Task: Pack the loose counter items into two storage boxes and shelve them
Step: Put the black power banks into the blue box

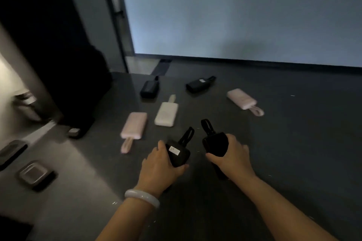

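Seven power banks in all! Four are black: near-left black bank (179, 154) and near-right black bank (215, 146) this side of the middle pale bank (166, 114), far-left black bank (149, 89) and far-right black bank (197, 84) beyond it. Three are pale: that middle one, left pale bank (134, 125) beside it, right pale bank (242, 99) well off to its right. Two hands, left hand (156, 165) and right hand (233, 154), each gripping one black bank. One bracelet (142, 197). Two dark trays (36, 174) far to its left.

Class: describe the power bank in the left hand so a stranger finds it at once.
At the dark counter, the left hand, with a pale bracelet, grips a black power bank. Unlike the plain one in the right hand, it shows a white sticker.
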